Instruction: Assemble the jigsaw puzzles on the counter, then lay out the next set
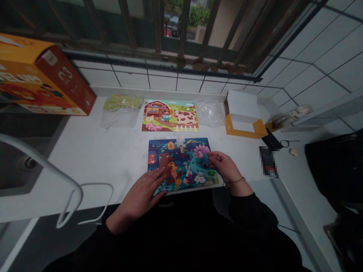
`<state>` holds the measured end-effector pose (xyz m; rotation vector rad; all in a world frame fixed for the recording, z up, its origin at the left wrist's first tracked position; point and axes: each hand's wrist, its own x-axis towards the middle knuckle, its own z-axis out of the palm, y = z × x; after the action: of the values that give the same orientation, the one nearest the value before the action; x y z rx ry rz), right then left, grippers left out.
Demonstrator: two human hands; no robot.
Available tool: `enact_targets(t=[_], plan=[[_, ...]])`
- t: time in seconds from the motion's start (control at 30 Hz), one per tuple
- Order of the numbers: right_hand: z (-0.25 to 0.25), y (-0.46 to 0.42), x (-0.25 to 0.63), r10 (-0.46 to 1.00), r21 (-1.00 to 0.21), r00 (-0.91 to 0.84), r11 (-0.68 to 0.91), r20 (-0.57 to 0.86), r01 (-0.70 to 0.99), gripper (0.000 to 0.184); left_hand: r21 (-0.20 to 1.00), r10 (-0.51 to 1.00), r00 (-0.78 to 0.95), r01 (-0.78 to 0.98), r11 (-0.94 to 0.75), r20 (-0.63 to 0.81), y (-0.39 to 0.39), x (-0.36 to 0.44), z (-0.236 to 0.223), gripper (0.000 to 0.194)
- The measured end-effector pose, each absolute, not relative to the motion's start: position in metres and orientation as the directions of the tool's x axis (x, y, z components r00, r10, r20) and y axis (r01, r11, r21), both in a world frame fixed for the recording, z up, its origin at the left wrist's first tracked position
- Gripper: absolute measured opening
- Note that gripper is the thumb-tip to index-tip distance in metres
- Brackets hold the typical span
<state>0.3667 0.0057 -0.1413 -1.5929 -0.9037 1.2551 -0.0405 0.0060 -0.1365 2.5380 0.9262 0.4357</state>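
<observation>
A jigsaw puzzle [195,175] of dark-blue night forest animals lies near the counter's front edge. Its top edge has a gap left of the peacock, where white shows through. My left hand [146,190] rests flat with fingers stretched over the puzzle's lower left part. At the right side, my right hand [224,164] pinches a small dark-blue puzzle piece [205,161] just over the picture below the peacock. Fingertips partly cover that piece. Behind the puzzle lies a farm picture [170,116] with a barn and a cow.
A clear bag with green pieces [121,107] and a crumpled clear bag [210,113] flank the farm picture. An open yellow box [245,126] stands right. A large orange box [42,79] is at left, beside the sink [17,181] and a white curved tube [56,173].
</observation>
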Motion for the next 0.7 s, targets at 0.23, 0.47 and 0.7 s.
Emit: enact_targets(t=[0.23,0.47,0.7], plan=[[-0.143,0.012,0.354,0.929,-0.937,0.138,-0.348,-0.343,0.012,0.039,0.448,0.674,0.721,0.556,-0.7,0.158,0.011,-0.064,-0.149,0.062],[-0.145,0.017,0.346,0.914,-0.925,0.147,-0.379,-0.379,-0.027,0.034,0.358,0.672,0.718,0.588,-0.725,0.181,0.005,-0.072,-0.157,0.064],[-0.141,0.013,0.347,0.941,-0.939,0.085,-0.335,-0.329,0.082,0.053,0.334,0.748,0.611,0.67,-0.663,0.259,-0.001,-0.05,-0.151,0.044]])
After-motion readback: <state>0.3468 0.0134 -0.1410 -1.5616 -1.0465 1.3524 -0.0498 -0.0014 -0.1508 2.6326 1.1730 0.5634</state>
